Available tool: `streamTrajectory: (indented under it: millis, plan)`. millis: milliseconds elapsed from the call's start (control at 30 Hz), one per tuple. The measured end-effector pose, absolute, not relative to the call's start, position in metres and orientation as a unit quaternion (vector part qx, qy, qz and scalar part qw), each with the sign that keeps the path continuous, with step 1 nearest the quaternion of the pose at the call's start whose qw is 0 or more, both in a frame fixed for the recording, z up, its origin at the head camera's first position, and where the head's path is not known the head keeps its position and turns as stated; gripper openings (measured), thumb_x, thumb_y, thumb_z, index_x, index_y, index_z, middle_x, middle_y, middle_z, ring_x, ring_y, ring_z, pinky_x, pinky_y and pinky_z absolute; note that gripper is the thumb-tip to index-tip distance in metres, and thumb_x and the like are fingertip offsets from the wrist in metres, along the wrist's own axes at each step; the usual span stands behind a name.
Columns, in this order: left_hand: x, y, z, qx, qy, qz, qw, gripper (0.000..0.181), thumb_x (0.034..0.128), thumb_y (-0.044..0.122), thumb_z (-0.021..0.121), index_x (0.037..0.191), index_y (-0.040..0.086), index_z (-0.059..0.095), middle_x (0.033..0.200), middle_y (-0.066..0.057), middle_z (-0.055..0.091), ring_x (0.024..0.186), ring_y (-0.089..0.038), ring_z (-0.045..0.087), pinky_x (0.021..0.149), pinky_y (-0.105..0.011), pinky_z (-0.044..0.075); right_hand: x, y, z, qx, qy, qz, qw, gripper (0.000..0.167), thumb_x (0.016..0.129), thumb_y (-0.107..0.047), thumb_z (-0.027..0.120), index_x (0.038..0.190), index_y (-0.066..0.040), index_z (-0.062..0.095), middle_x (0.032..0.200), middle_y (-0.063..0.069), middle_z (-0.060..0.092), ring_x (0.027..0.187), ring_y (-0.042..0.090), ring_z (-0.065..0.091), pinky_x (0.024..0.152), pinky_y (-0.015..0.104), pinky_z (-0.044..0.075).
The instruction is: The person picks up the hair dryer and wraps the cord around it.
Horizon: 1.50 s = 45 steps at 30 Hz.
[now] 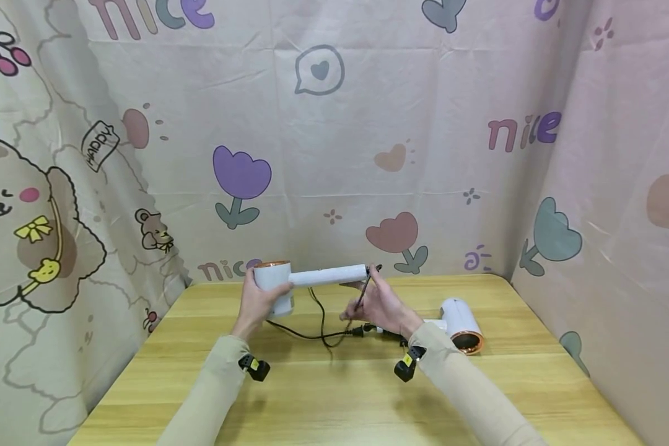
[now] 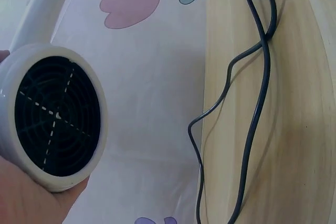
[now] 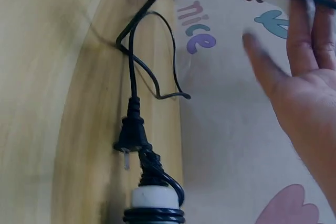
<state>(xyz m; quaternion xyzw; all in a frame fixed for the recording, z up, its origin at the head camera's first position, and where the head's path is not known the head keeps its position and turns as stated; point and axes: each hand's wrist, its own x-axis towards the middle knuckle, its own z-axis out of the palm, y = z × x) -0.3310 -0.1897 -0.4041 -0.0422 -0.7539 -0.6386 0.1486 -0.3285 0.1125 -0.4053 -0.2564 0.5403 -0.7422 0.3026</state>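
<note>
My left hand point(image 1: 256, 305) grips the barrel of a white hair dryer point(image 1: 272, 285), held above the table with its handle stretching right. In the left wrist view the dark round rear grille point(image 2: 58, 116) faces the camera, the hand point(image 2: 31, 195) around its rim. At the handle's end is my right hand point(image 1: 381, 308); in the right wrist view this hand point(image 3: 310, 95) has extended fingers against the handle, beside the black cord point(image 3: 131, 72). The cord hangs in a loop to the table, its plug point(image 3: 132, 134) near the second dryer's handle.
A second white hair dryer point(image 1: 458, 322) with a copper-coloured rim lies on the right of the wooden table point(image 1: 334, 396), black cord wound around its handle end point(image 3: 155, 198). Patterned cloth point(image 1: 334, 155) hangs behind the table and at both sides.
</note>
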Motion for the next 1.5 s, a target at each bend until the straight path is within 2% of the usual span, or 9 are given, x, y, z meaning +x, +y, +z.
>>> streamTrajectory:
  millis: [100, 233, 467, 633, 867, 1067, 1233, 1333, 1500]
  plan:
    - [-0.33, -0.192, -0.402, -0.044, -0.757, -0.636, 0.146, 0.092, 0.0767, 0.024, 0.084, 0.146, 0.008, 0.026, 0.123, -0.019, 0.049, 0.102, -0.028, 0.055, 0.077, -0.035, 0.056, -0.329, 0.11, -0.405, -0.228, 0.56, -0.736, 0.306, 0.096, 0.089, -0.08, 0.012, 0.151, -0.008, 0.019, 0.06, -0.005, 0.036, 0.058, 0.013, 0.04, 0.08, 0.034, 0.048]
    - [-0.329, -0.195, -0.398, -0.051, -0.761, -0.634, 0.123, 0.088, 0.0773, 0.025, 0.084, 0.145, 0.011, 0.029, 0.122, -0.019, 0.049, 0.101, -0.029, 0.056, 0.075, -0.037, 0.058, -0.332, 0.112, -0.403, -0.186, 0.548, -0.754, 0.312, 0.079, 0.091, -0.077, 0.022, 0.139, -0.015, 0.027, 0.068, -0.003, 0.028, 0.061, 0.012, 0.026, 0.061, 0.024, 0.028]
    - [-0.328, -0.201, -0.398, -0.061, -0.79, -0.603, 0.088, 0.091, 0.077, 0.027, 0.084, 0.147, 0.014, 0.027, 0.126, -0.019, 0.049, 0.104, -0.031, 0.056, 0.077, -0.038, 0.057, -0.333, 0.123, -0.399, -0.145, 0.566, -0.739, 0.337, 0.06, 0.096, -0.069, 0.031, 0.123, -0.017, 0.023, 0.086, 0.002, 0.044, 0.07, 0.013, 0.033, 0.064, 0.024, 0.029]
    - [-0.318, -0.202, -0.394, -0.067, -0.805, -0.584, 0.073, 0.09, 0.0778, 0.026, 0.083, 0.147, 0.012, 0.027, 0.126, -0.02, 0.05, 0.106, -0.033, 0.056, 0.078, -0.039, 0.056, -0.33, 0.13, -0.394, -0.157, 0.7, -0.616, 0.325, 0.076, 0.092, -0.076, 0.028, 0.126, -0.008, 0.033, 0.068, 0.001, 0.041, 0.061, 0.015, 0.034, 0.068, 0.028, 0.031]
    - [-0.322, -0.205, -0.401, -0.06, -0.803, -0.592, 0.042, 0.09, 0.081, 0.024, 0.08, 0.15, 0.011, 0.024, 0.13, -0.02, 0.048, 0.108, -0.032, 0.056, 0.081, -0.039, 0.056, -0.332, 0.137, -0.396, -0.226, 0.616, -0.653, 0.378, 0.085, 0.096, -0.072, 0.01, 0.151, -0.009, 0.02, 0.076, -0.002, 0.034, 0.069, 0.013, 0.031, 0.081, 0.031, 0.029]
    - [-0.326, -0.208, -0.414, -0.065, -0.797, -0.601, 0.014, 0.083, 0.0783, 0.023, 0.082, 0.143, 0.013, 0.031, 0.124, -0.019, 0.051, 0.1, -0.027, 0.059, 0.075, -0.039, 0.057, -0.328, 0.141, -0.399, -0.289, 0.623, -0.611, 0.394, 0.068, 0.104, -0.053, 0.026, 0.158, -0.014, 0.013, 0.105, 0.007, 0.047, 0.083, 0.016, 0.041, 0.079, 0.029, 0.033]
    - [-0.324, -0.209, -0.414, -0.086, -0.802, -0.591, 0.003, 0.084, 0.078, 0.021, 0.082, 0.144, 0.011, 0.031, 0.123, -0.02, 0.052, 0.099, -0.028, 0.06, 0.076, -0.04, 0.057, -0.325, 0.137, -0.394, -0.29, 0.752, -0.492, 0.328, 0.064, 0.101, -0.051, 0.043, 0.154, -0.018, 0.031, 0.124, 0.008, 0.051, 0.102, 0.016, 0.048, 0.091, 0.034, 0.04]
    - [-0.324, -0.209, -0.411, -0.092, -0.813, -0.575, 0.004, 0.086, 0.0782, 0.02, 0.081, 0.146, 0.01, 0.029, 0.123, -0.021, 0.052, 0.098, -0.029, 0.06, 0.076, -0.04, 0.057, -0.323, 0.132, -0.392, -0.281, 0.83, -0.4, 0.268, 0.063, 0.097, -0.054, 0.05, 0.15, -0.022, 0.039, 0.122, 0.004, 0.058, 0.103, 0.023, 0.056, 0.095, 0.045, 0.045]
    - [-0.326, -0.207, -0.408, -0.107, -0.835, -0.54, 0.017, 0.082, 0.0785, 0.017, 0.081, 0.142, 0.006, 0.031, 0.122, -0.023, 0.052, 0.098, -0.03, 0.059, 0.075, -0.04, 0.057, -0.322, 0.123, -0.393, -0.316, 0.871, -0.317, 0.204, 0.067, 0.091, -0.045, 0.066, 0.147, -0.02, 0.04, 0.098, 0.001, 0.063, 0.077, 0.017, 0.059, 0.072, 0.037, 0.053]
